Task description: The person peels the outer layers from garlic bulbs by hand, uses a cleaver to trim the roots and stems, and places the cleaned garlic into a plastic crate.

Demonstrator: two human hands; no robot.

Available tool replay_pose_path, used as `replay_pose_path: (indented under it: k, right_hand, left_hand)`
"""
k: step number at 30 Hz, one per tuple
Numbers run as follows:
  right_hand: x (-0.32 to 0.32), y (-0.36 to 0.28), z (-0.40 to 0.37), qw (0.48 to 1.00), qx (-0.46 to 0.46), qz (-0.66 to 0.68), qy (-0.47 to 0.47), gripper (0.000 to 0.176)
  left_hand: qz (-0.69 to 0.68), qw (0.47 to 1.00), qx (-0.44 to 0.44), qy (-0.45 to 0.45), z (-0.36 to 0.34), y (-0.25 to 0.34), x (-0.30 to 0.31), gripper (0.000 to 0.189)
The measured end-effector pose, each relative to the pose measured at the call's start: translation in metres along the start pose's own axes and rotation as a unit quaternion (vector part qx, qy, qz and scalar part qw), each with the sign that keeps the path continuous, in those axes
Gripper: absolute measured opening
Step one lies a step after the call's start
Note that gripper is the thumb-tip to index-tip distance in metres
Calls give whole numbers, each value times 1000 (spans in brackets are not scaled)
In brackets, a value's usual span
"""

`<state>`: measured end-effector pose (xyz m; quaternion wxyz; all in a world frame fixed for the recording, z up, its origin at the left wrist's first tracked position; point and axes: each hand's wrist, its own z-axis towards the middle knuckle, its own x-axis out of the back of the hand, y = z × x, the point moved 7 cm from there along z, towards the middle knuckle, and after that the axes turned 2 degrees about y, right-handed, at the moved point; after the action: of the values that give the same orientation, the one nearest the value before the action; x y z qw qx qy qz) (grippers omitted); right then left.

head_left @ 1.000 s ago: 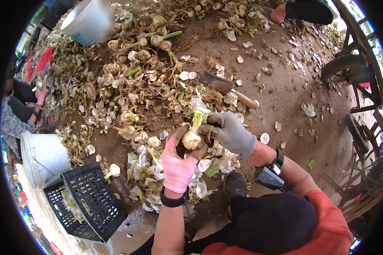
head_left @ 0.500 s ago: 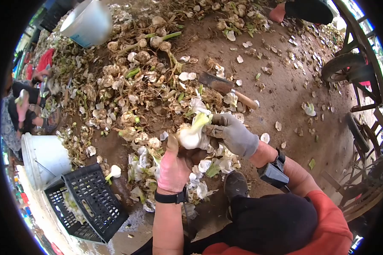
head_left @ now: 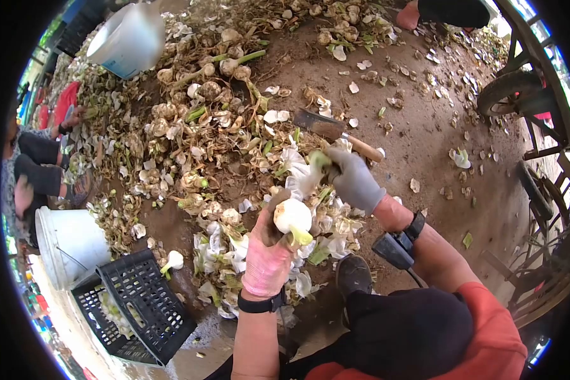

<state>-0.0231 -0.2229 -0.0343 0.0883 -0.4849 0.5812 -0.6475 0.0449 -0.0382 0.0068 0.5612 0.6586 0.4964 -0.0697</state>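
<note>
My left hand (head_left: 266,253), in a dirty pinkish glove, is wrapped round a white garlic bulb (head_left: 292,217) whose short green stem points down to the right. Up and to the right, my right hand (head_left: 356,182), in a grey glove, pinches a pale green strip of peel (head_left: 320,163), blurred by motion. Loose white skins (head_left: 218,247) lie on the ground beneath both hands. Just beyond my right hand rests a cleaver-like blade with a wooden handle (head_left: 364,149).
Unpeeled garlic (head_left: 209,90) is heaped ahead. A white bucket (head_left: 76,244) and black crate (head_left: 147,304) stand at left, another bucket (head_left: 123,44) at upper left. A person (head_left: 38,168) sits far left. Wheeled metal frames (head_left: 513,98) stand right.
My right hand has pulled away from the bulb with a strip of peel. The bulb has turned in my left hand and now looks whiter, its stem pointing down.
</note>
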Motion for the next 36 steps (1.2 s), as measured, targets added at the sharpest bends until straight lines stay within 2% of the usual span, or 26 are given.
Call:
replay_pose_path:
  k: [1, 2, 3, 5, 6, 7, 9, 10, 13, 17, 22, 25, 26, 28, 29, 31, 33, 34, 35, 36]
  right_hand:
    - [-2, -16, -6, 994, 110, -27, -4, 24]
    - [-3, -35, -13, 975, 218, -52, -10, 32]
    - [1, -42, -15, 975, 217, -52, -12, 32]
    - [4, -54, -19, 981, 156, 33, -107, 42]
    - [5, -63, -21, 975, 149, 92, -137, 34]
    - [5, -66, -22, 975, 147, 91, -136, 34]
    - [1, -81, -29, 960, 226, 77, -145, 25]
    - [0, -82, -28, 963, 222, 60, -143, 18]
    - [3, -87, -30, 965, 216, 16, -149, 18]
    - [5, -95, -34, 967, 181, -45, -172, 24]
    - [1, -100, -38, 955, 201, -160, -150, 12]
    - [-2, -101, -39, 949, 200, -207, -128, 7]
    - [-3, -100, -38, 949, 199, -207, -129, 7]
    - [-1, -99, -36, 965, 204, -113, -117, 6]
    - [-6, -87, -30, 966, 203, -113, -117, 6]
    - [-21, -33, -8, 969, 97, -185, -134, 8]
    - [-14, 0, -5, 980, 35, -171, -100, 3]
    - [-13, 1, -12, 984, 93, -124, -87, 14]
    - [-17, -3, -16, 984, 94, -122, -89, 14]
    - [-12, -19, -20, 978, 167, -118, -49, 21]
  left_hand:
    - [-1, 1000, -1, 0, 2, -1, 2, 82]
    - [55, 998, -1, 22, 5, -2, 10, 85]
    - [111, 993, 1, 46, 6, -3, 16, 88]
    - [134, 990, -16, 45, 6, 1, 14, 84]
    - [171, 984, -23, 51, 6, 2, 15, 82]
    - [208, 976, -29, 57, 6, 3, 15, 80]
    - [213, 975, -20, 66, 6, 5, 17, 74]
    - [215, 975, -16, 61, 6, 6, 19, 71]
    - [184, 981, -11, 53, 5, 6, 23, 68]
    - [98, 994, -4, 43, 3, 2, 23, 71]
    - [107, 992, 12, 59, 3, -1, 18, 78]
    - [125, 989, 23, 77, 4, -2, 18, 70]
    - [113, 990, 42, 71, 4, -3, 19, 68]
    - [101, 991, 62, 66, 3, -4, 23, 67]
    - [76, 994, 71, 27, 2, -5, 19, 68]
    - [33, 995, 95, -24, -2, -5, 8, 77]
    - [-83, 993, 68, -47, -3, 1, 3, 73]
    - [-64, 996, 58, -29, -3, 3, 6, 77]
    - [-45, 998, 51, -15, -1, 5, 7, 81]
    - [-34, 998, 53, -13, 0, 6, 11, 83]
